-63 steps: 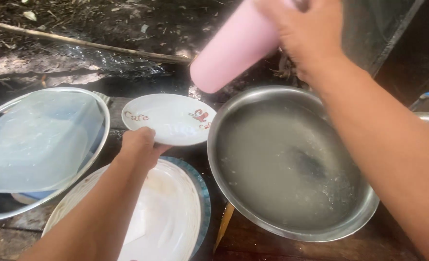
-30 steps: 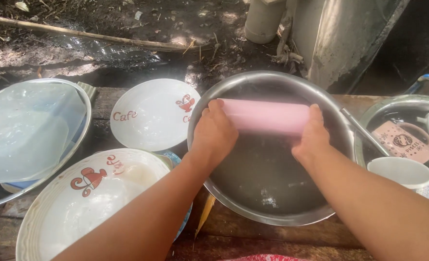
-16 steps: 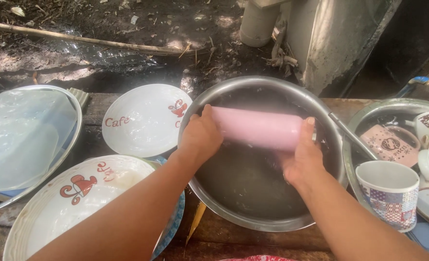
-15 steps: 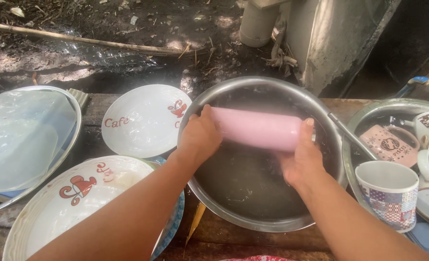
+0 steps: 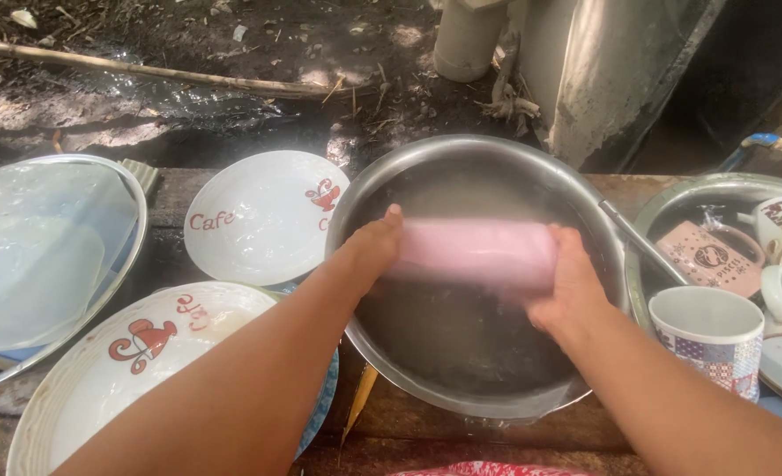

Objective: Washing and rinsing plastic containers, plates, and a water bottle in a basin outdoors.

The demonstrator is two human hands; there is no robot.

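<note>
A pink plastic tumbler (image 5: 477,252) lies on its side in the murky water of a large steel basin (image 5: 426,163). My left hand (image 5: 375,247) grips its left end and my right hand (image 5: 573,280) grips its right end. Both hands are partly in the water. The tumbler is half under the surface and looks blurred.
A small white plate with red print (image 5: 263,216) and a larger white plate (image 5: 126,375) sit left of the basin. A steel basin of clear water (image 5: 47,256) is at far left. At right, a patterned mug (image 5: 708,335) and a steel bowl holding cups (image 5: 726,234). Wet ground lies beyond.
The tumbler has sunk lower into the basin water between my hands. Earlier my right hand held it up alone while my left hand held the small plate.
</note>
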